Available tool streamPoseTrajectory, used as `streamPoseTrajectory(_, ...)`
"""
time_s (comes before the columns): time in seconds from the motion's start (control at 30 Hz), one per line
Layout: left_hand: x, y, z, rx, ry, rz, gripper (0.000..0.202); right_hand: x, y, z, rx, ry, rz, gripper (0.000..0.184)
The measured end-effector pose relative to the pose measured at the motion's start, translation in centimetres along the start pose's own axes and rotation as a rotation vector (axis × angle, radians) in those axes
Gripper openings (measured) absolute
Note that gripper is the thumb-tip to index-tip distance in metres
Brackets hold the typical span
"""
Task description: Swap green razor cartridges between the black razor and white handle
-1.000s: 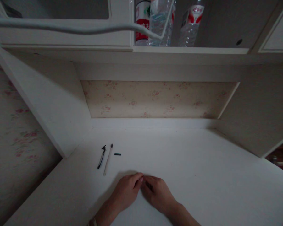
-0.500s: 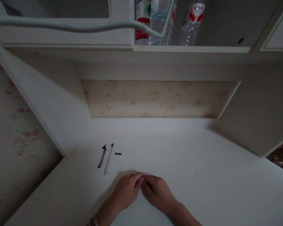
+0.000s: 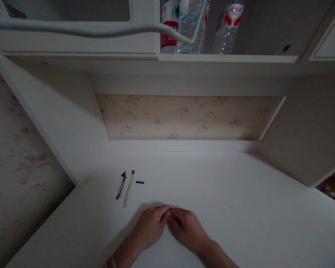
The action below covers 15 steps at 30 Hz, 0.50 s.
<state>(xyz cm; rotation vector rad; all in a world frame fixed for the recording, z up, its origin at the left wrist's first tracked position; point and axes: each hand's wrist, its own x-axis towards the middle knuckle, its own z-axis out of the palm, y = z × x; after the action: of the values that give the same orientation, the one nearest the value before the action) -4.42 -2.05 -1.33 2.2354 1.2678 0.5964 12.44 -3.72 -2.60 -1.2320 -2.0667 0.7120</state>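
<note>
1. On the far left, wallpaper (image 3: 30,160) with pink flowers is showing.
2. A razor (image 3: 121,187) is lying on the white desk (image 3: 268,208), with its dark head pointing away from the person.
3. A toothbrush (image 3: 128,188) is lying just right of the razor, with its dark end pointing away too.
4. A little dark strip (image 3: 140,182) is lying near the toothbrush, on its right.
5. The left hand (image 3: 152,225) is resting on the desk, near the toothbrush. Its fingers are lying bent, and I cannot tell if it is grasping anything.
6. The right hand (image 3: 187,227) is resting beside it, fingertips touching. I cannot tell if this one is grasping anything either.
7. Up high, a clear bottle (image 3: 229,28) is standing on a shelf (image 3: 268,58).
</note>
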Motion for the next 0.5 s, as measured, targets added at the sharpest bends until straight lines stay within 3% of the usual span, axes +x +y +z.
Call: streamPoseTrajectory(0.5, -0.05, 0.16, -0.14, 0.005, -0.020, 0.000, 0.031, -0.02, 0.12, 0.04, -0.014, -0.006, -0.005, 0.019)
